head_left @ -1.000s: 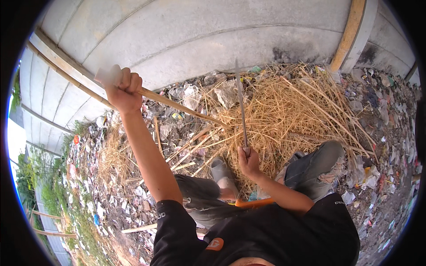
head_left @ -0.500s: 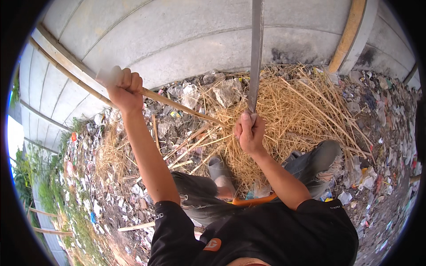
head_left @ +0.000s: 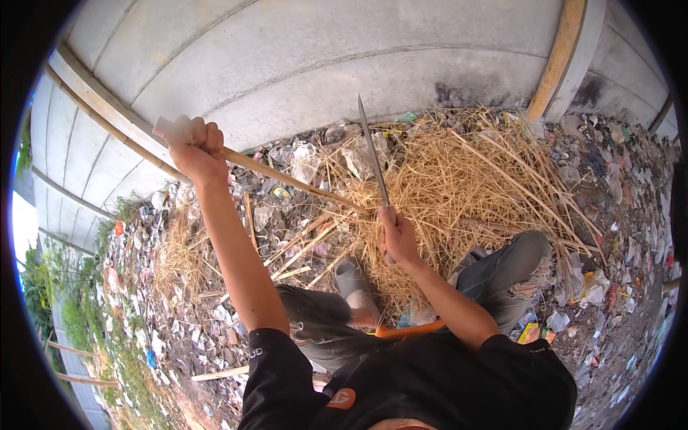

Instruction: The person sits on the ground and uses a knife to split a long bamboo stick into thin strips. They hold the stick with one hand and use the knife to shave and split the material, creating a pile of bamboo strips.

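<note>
My left hand (head_left: 195,152) is closed in a fist round the upper end of a bamboo stick (head_left: 287,178). The stick slants down to the right, and its lower end meets the near left part of a heap of straw-coloured shavings (head_left: 459,179). In my right hand (head_left: 398,240) is the handle of a long machete (head_left: 372,152). Its dark, narrow blade points away from me and slightly left, crossing over the heap in this view. Close to my right hand, the blade's base appears near the stick's lower end; whether they touch I cannot tell.
A grey concrete panel wall (head_left: 308,57) rises beyond the heap, with a bamboo post (head_left: 559,61) against it. Littered ground (head_left: 179,322) surrounds me. My bent knees and a grey boot (head_left: 352,278) flank an orange seat edge (head_left: 408,330). Loose split strips (head_left: 304,244) lie left of the heap.
The machete has come down from a raised position, its tip swinging left and lower. My right hand has moved slightly left and nearer to me. My left hand and the bamboo stick stay nearly still.
</note>
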Available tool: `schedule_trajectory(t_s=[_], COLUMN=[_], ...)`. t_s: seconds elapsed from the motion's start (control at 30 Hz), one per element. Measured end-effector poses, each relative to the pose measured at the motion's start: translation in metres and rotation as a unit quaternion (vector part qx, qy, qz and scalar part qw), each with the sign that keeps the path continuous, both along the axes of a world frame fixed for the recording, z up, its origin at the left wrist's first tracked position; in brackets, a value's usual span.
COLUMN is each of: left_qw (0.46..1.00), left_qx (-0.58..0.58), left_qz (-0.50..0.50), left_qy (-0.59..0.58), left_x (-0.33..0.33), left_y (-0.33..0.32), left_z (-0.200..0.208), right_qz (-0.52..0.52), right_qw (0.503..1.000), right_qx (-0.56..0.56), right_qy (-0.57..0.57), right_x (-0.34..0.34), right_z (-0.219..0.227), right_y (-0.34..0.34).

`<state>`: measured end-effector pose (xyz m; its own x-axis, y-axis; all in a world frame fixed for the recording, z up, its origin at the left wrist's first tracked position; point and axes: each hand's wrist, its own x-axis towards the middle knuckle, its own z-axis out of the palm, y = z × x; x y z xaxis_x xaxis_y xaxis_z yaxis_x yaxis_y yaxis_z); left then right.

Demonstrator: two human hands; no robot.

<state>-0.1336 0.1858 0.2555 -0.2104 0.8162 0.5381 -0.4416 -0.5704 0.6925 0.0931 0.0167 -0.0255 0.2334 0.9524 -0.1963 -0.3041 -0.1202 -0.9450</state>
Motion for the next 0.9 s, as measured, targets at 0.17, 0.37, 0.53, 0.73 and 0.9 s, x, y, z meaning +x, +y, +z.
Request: schedule_trajectory(t_s=[0.17, 0.37, 0.53, 0.73, 0.9], left_qw=[0.997, 0.997, 0.997, 0.998, 0.998], left_qx=[-0.005, 0.025, 0.032, 0.027, 0.016], left_qz=[0.067, 0.066, 0.073, 0.054, 0.055], left_qy=[0.022, 0.027, 0.020, 0.020, 0.022], left_x=[0.006, 0.023, 0.007, 0.013, 0.029], left_y=[-0.002, -0.009, -0.003, -0.007, -0.007], left_z=[-0.001, -0.001, -0.006, -0.004, 0.001], right_qz=[-0.085, 0.044, -0.001, -0.090, -0.039], right_qw=[0.952, 0.969, 0.992, 0.932, 0.997], right_qx=[0.294, -0.238, -0.086, 0.349, 0.031], right_qy=[-0.010, 0.048, 0.087, 0.028, -0.057], right_x=[-0.010, -0.039, 0.001, 0.006, -0.044], right_z=[0.020, -0.100, 0.001, 0.083, -0.098], right_y=[0.019, -0.054, -0.007, 0.006, -0.053])
